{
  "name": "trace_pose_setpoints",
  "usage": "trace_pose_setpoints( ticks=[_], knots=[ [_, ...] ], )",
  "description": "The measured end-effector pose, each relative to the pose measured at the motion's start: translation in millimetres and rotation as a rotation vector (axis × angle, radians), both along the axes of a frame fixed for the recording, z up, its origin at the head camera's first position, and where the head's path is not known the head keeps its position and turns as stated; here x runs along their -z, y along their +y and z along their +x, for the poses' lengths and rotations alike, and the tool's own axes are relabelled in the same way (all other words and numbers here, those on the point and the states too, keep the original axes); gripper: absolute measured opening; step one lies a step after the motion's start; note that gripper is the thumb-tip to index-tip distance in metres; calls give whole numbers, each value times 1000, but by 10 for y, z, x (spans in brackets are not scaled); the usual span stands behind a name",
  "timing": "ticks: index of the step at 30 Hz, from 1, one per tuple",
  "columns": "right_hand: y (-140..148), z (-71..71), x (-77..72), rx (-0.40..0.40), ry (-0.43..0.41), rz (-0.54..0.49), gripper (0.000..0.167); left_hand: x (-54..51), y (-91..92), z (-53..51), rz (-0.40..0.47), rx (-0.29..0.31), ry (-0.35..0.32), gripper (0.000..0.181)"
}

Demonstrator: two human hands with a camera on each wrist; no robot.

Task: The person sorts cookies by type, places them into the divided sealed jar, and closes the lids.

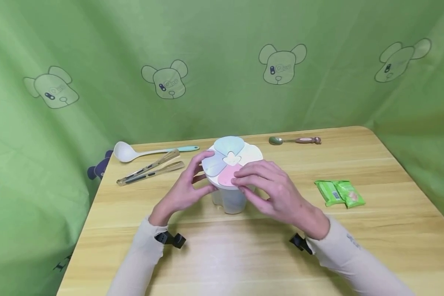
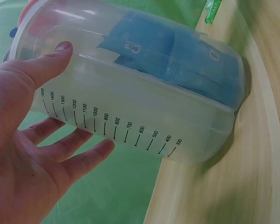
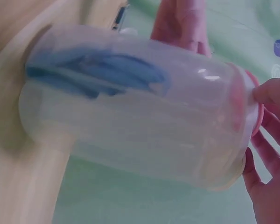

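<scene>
A translucent container (image 1: 234,201) with a flower-shaped lid stands upright on the table; blue packets (image 2: 200,65) lie inside it, low down. The lid has blue, white and pink (image 1: 227,176) petals. My left hand (image 1: 183,187) grips the container's left side just under the lid, thumb in front and fingers round the back. With the fingers of my right hand (image 1: 274,189) I touch the pink petal at the lid's front right edge, the thumb at the rim. The right wrist view shows the right fingers (image 3: 266,95) at the lid's edge.
On the left of the table (image 1: 214,255) lie a white ladle (image 1: 125,152) with a mint handle and metal tongs (image 1: 151,168). A spoon (image 1: 306,140) lies at the back right, two green packets (image 1: 340,193) at the right. Behind hangs a green curtain (image 1: 222,82).
</scene>
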State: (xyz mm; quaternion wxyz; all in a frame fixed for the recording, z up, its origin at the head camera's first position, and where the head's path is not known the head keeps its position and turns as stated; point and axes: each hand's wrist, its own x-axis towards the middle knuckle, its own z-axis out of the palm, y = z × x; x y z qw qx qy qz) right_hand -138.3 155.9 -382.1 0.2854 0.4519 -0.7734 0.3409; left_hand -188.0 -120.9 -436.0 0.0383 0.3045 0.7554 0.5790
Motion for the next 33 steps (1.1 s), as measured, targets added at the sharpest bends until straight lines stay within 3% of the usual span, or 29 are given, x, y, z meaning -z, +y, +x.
trace_pose_setpoints(
  ticks=[5, 8, 14, 17, 24, 29, 33],
  knots=[
    [116, -82, -158, -46, -50, 6, 29, -4, -9, 2, 5, 13, -5, 93],
    [254, -158, -258, -23, -86, -10, 34, -9, -7, -1, -1, 15, -18, 93],
    [473, -287, -269, 64, -362, 144, 57, -28, -22, 3, -2, 8, -15, 93],
    [514, -308, -209, 76, -440, 190, 60, -20, -27, 2, -3, 10, -17, 94],
    [503, -271, -169, 99, -381, 174, 58, -3, -31, 9, -21, -9, 8, 98],
    [483, -191, -149, 160, -312, 150, 55, -32, -31, 17, -54, -67, 120, 104],
    [438, -126, -127, 201, -239, 110, 52, -54, -23, 33, -49, -145, 226, 88]
  ],
)
